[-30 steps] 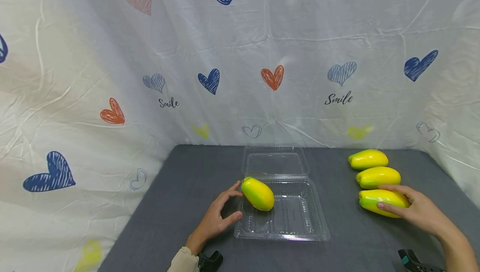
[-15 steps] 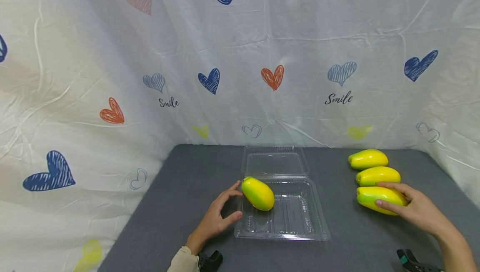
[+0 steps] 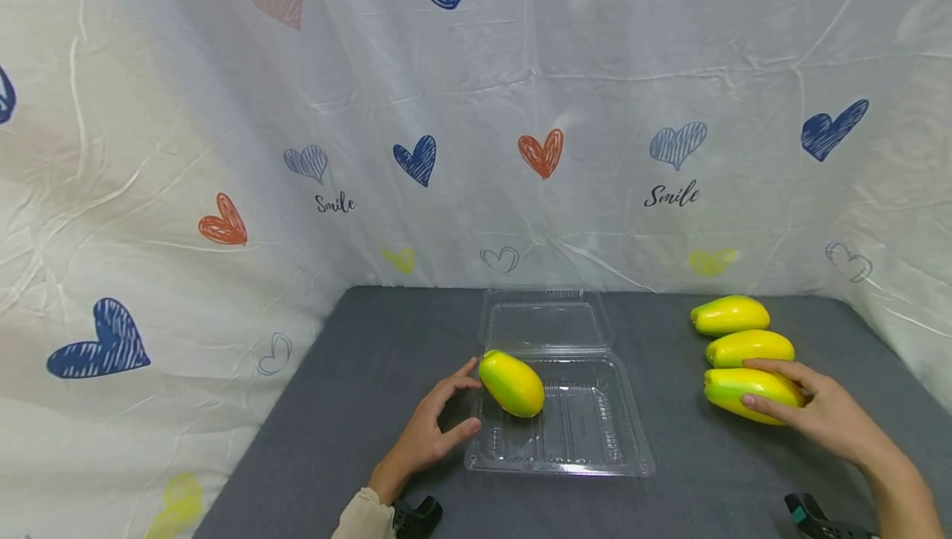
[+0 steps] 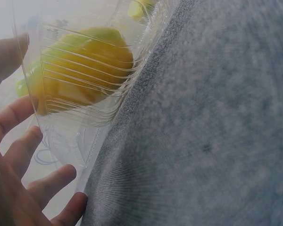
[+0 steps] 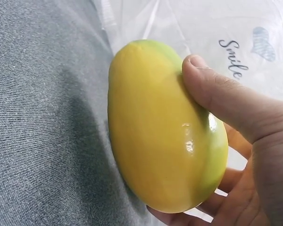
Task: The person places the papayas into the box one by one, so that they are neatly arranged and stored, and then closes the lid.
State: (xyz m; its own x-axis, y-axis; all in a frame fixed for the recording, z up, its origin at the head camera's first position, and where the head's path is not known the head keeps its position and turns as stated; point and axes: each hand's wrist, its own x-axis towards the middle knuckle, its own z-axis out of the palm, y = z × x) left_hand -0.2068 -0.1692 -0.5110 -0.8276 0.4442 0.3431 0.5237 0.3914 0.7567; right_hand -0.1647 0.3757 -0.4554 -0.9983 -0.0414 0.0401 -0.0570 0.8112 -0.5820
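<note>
A yellow-green papaya (image 3: 744, 390) is in my right hand (image 3: 840, 417), thumb on its near side and fingers round the far side. In the right wrist view this papaya (image 5: 160, 136) looks smooth and glossy, just off or touching the grey cloth; I cannot tell which. My left hand (image 3: 431, 427), fingers spread, is at the left edge of a clear plastic clamshell box (image 3: 561, 469). In the left wrist view its fingertips (image 4: 28, 136) meet or nearly meet the box wall. Another papaya (image 3: 513, 386) lies tilted in the box's left side.
Two more papayas, a middle one (image 3: 751, 349) and a far one (image 3: 730, 316), lie in a row beyond my right hand. The box's lid (image 3: 546, 322) is folded back flat behind its base. A grey cloth (image 3: 372, 341) covers the table, and a heart-printed curtain (image 3: 476, 109) hangs behind.
My right hand and its papaya have shifted slightly left and away from me, closer to the middle papaya. The left hand and the box have not moved.
</note>
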